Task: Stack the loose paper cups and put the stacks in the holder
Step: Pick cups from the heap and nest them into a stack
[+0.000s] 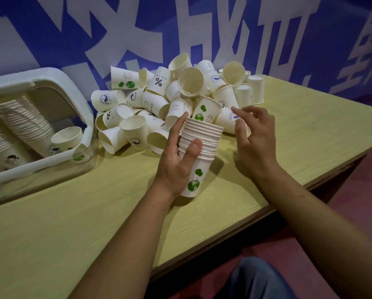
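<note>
The left hand (176,160) is wrapped around a stack of paper cups (199,152), thumb across the front of the rims and fingers behind, so it is clamped on the stack. The stack stands upright near the middle of the yellow-green counter (94,212), its lowest cup printed with a green tree and globe; whether its base touches the counter cannot be told. At 2 o'clock from the stack the right hand (254,139) hovers with fingers spread and loosely curled, holding nothing, its fingertips near a cup with a blue badge in the pile. The heap of loose cups (159,100) lies at 12 o'clock from the stack, running from 10 to 1 o'clock against a blue wall with large white characters (180,29); the cups lie on their sides, mouths facing every way, a few upright at the far right. At 9 o'clock, at the counter's left edge, sits the white holder (81,104), with long nested rows of cups (23,119) lying inside and a single cup (67,138) at its near corner.
</note>
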A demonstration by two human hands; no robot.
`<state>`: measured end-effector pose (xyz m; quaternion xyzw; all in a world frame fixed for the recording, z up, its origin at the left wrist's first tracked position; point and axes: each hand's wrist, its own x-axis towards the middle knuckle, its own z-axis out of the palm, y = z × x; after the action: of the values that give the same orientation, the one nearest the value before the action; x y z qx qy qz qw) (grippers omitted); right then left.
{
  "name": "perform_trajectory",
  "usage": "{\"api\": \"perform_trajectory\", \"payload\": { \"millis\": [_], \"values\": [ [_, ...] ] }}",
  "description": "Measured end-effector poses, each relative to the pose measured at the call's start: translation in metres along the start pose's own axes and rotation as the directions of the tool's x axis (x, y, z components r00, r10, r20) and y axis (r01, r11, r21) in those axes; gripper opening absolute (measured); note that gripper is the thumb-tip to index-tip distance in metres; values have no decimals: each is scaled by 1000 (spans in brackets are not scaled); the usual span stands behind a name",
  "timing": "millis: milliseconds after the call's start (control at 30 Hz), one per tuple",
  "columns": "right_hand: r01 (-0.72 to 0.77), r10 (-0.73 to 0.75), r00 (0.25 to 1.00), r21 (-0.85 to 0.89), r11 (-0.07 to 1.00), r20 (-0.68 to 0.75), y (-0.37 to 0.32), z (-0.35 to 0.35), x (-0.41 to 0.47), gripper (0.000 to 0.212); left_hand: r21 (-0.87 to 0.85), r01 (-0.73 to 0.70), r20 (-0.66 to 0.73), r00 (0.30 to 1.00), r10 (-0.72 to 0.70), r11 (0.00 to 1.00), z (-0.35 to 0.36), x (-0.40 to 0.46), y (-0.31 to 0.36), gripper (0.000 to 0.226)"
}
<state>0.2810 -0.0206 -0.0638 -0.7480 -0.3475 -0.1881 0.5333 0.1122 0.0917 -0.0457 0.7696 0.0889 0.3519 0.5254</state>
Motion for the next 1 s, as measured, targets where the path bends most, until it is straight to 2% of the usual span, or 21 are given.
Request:
{"api": "perform_trajectory", "payload": {
  "millis": [100, 200, 333, 467, 600, 733, 900, 933, 1000],
  "values": [
    [-94, 139, 980, -290, 952, 139, 12, 1, 13, 42, -3, -20, -58, 998, 20, 1000, -1, 0, -3, 67],
    [-127, 222, 946, -361, 924, 236, 22, 5, 19, 47, -25, -31, -125, 992, 28, 999, -1, 0, -5, 73],
    [-117, 185, 966, -329, 937, 182, 22, 6, 23, 38, -52, -39, -163, 986, 30, 998, -1, -1, -6, 77],
    [-174, 219, 958, -230, 957, 186, 18, 3, 20, 53, -48, -41, -163, 986, 33, 998, -2, -1, -7, 78],
    [-200, 287, 893, -265, 943, 346, 12, -15, 13, 80, -12, -48, -134, 990, 46, 999, -4, -1, -6, 77],
    [-162, 327, 775, -331, 930, 541, 0, -36, 16, 77, 5, -55, -68, 996, 55, 998, -5, -4, -3, 68],
    [-317, 339, 659, -160, 935, 671, -13, -59, 28, 77, 88, -84, 5, 996, 84, 993, -4, -9, 3, 65],
    [-350, 335, 656, -121, 929, 676, -14, -62, 28, 77, 105, -89, 11, 996, 88, 991, -4, -10, 4, 65],
    [-422, 320, 712, 16, 907, 625, -19, -67, 28, 69, 132, -109, 21, 994, 107, 985, -4, -12, 6, 64]
  ]
}}
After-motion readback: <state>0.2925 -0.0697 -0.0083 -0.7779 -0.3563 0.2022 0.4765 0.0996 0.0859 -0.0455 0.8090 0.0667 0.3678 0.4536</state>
